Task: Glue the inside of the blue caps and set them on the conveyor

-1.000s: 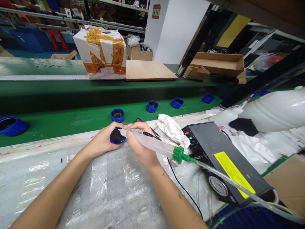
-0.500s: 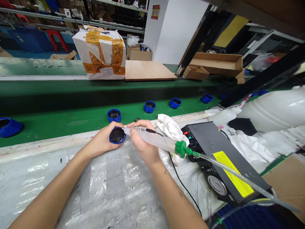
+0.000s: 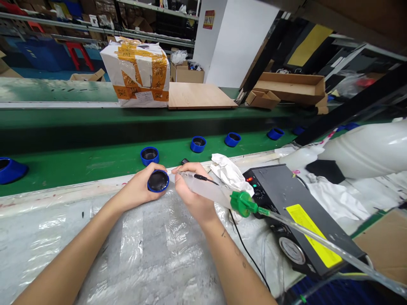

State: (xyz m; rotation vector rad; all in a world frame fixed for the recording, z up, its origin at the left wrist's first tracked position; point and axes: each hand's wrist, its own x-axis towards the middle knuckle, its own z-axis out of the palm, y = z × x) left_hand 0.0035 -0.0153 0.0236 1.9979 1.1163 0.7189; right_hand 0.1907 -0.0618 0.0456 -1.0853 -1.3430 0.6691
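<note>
My left hand is closed around a round blue cup-shaped part with a black inside, tilted so that its open face points toward me. In my right hand lies a translucent dispensing syringe, gripped near its front end. A green cap closes the rear of the syringe, and a clear hose leads from it. The nozzle points at the right rim of the blue part; whether it touches cannot be made out. A black plug with a cable sits along the barrel.
Several similar blue parts, one of them just behind my left hand, stand on the green conveyor belt. At right are a black dispenser controller with a gauge, a crumpled white cloth and a large white container. A taped carton stands beyond.
The nozzle end has shifted slightly right, from over the blue part's upper right rim to beside it. Blue parts on the belt have moved slightly left. Both hands keep their holds.
</note>
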